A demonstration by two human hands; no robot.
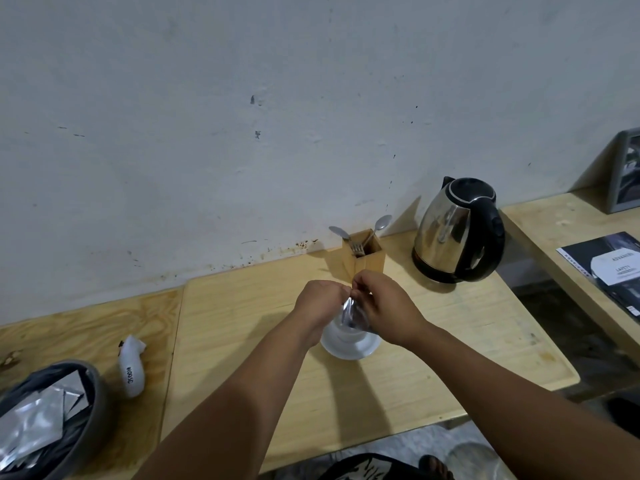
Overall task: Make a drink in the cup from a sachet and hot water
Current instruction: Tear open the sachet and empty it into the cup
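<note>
My left hand [317, 303] and my right hand [384, 306] both pinch the top of a silver sachet [349, 315], which hangs between them. Directly under the sachet stands a white cup [341, 336] on a white saucer [349, 351]; my hands hide most of the cup. A steel kettle [457, 233] with a black handle and lid stands on the wooden table [433, 341] to the right, behind my hands.
A wooden holder [365, 256] with spoons and a fork stands by the wall, just behind my hands. At the left lie a white labelled object [131, 370] and a grey bin [48, 417] holding silver sachets. A booklet [606, 268] lies on the right-hand shelf.
</note>
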